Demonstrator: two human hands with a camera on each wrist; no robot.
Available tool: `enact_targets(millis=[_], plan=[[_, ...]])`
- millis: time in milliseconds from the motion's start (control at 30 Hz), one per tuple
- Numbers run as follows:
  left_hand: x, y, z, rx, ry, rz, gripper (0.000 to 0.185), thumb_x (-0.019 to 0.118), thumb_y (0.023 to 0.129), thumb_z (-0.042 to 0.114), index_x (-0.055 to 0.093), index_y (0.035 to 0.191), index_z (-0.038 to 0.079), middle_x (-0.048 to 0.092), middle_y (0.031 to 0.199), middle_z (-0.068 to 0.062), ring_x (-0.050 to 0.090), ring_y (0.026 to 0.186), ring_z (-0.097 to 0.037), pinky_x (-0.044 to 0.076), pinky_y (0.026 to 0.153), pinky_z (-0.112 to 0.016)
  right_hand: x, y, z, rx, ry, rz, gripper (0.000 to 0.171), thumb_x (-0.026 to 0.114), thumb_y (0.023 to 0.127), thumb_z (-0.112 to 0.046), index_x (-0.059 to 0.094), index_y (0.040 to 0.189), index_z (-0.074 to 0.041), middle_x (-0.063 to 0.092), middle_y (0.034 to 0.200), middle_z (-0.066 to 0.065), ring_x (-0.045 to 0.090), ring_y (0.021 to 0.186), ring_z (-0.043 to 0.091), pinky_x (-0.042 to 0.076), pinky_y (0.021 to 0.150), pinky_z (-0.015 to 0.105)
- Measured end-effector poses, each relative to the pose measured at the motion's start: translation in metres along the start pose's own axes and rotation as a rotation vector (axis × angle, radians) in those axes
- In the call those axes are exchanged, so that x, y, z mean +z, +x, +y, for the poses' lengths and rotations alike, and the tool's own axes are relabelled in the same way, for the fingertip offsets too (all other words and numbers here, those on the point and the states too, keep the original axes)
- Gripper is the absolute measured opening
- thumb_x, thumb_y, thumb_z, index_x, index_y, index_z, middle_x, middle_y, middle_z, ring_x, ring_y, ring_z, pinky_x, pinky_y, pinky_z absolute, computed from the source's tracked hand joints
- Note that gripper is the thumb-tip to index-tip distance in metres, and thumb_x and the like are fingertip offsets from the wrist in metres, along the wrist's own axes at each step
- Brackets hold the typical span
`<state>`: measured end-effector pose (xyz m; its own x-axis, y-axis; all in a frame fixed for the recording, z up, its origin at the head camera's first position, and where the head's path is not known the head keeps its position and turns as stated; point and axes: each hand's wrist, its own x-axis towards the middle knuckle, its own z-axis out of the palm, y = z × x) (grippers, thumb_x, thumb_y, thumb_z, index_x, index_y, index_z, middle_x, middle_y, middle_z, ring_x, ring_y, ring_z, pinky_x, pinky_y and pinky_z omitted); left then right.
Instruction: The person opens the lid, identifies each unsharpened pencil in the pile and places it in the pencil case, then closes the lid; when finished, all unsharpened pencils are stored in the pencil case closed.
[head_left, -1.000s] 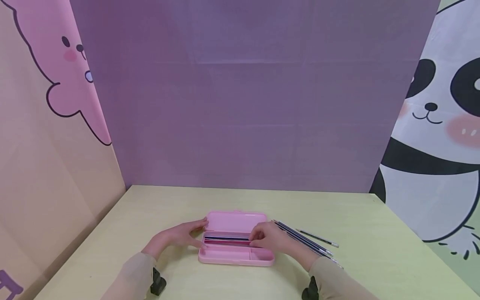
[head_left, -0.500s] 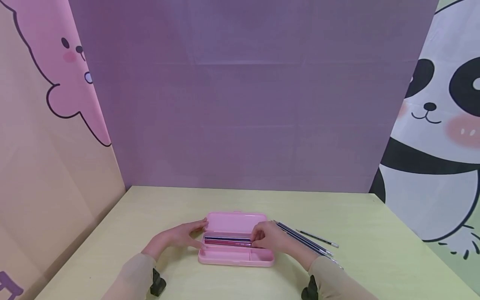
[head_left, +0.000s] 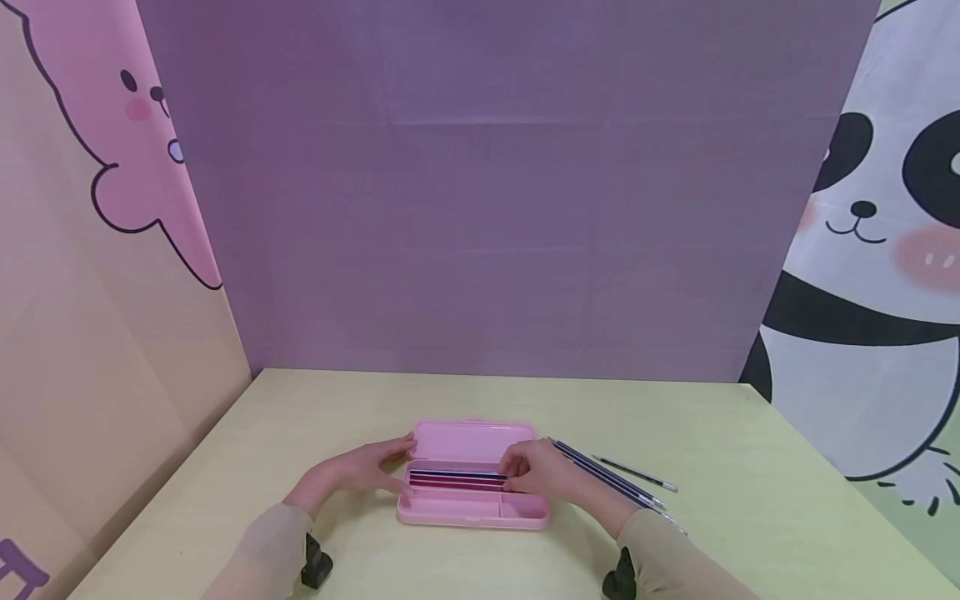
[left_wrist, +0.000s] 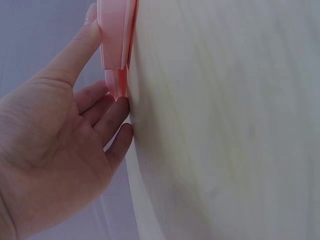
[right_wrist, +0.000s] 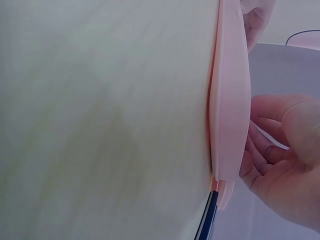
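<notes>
A pink pencil case (head_left: 472,521) lies unfolded on the table, its lid (head_left: 472,442) laid back on the far side. Dark and red pencils (head_left: 453,479) lie lengthwise in its rear compartment. At the case's left end, my left hand (head_left: 360,468) rests its thumb on the near part and its fingers by the lid; the left wrist view shows them fairly straight along the pink edge (left_wrist: 114,37). My right hand (head_left: 547,473), fingers curled, pinches the right end of a red pencil inside the case. In the right wrist view, the case wall (right_wrist: 232,90) hides those fingertips.
Several dark striped pencils (head_left: 607,477) lie bunched and slanting on the table (head_left: 360,558), right of the case, close to my right forearm. One more pencil (head_left: 637,473) lies apart behind them. A purple backdrop (head_left: 487,208) rises beyond the table's far edge.
The red pencil in my right hand has shifted slightly and now lies lined up along the others in the rear compartment. My left hand stays where it was on the case.
</notes>
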<state>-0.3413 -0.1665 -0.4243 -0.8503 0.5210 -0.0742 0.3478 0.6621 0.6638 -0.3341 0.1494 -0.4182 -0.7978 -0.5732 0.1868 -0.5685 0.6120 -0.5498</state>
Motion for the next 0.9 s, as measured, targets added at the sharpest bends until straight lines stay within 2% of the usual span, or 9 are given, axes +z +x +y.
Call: enact_targets(millis=[467, 900], plan=[[-0.002, 0.000, 0.002, 0.002, 0.013, 0.001, 0.086, 0.075, 0.078, 0.034, 0.030, 0.147, 0.008, 0.023, 0.154, -0.016, 0.023, 0.141, -0.036, 0.018, 0.115, -0.053, -0.014, -0.006, 0.003, 0.021, 0.010, 0.039, 0.009, 0.069, 0.083, -0.009, 0.069, 0.092, -0.007, 0.066, 0.081, -0.002, 0.056, 0.071, 0.006, 0.050, 0.064, 0.018], [-0.002, 0.001, 0.001, 0.012, 0.017, -0.004, 0.086, 0.075, 0.079, 0.033, 0.030, 0.147, 0.008, 0.025, 0.154, -0.015, 0.022, 0.141, -0.036, 0.018, 0.115, -0.054, -0.031, -0.021, 0.007, -0.026, 0.067, 0.123, 0.021, 0.070, 0.083, -0.014, 0.068, 0.098, 0.000, 0.067, 0.084, 0.002, 0.058, 0.072, 0.006, 0.052, 0.066, 0.018]])
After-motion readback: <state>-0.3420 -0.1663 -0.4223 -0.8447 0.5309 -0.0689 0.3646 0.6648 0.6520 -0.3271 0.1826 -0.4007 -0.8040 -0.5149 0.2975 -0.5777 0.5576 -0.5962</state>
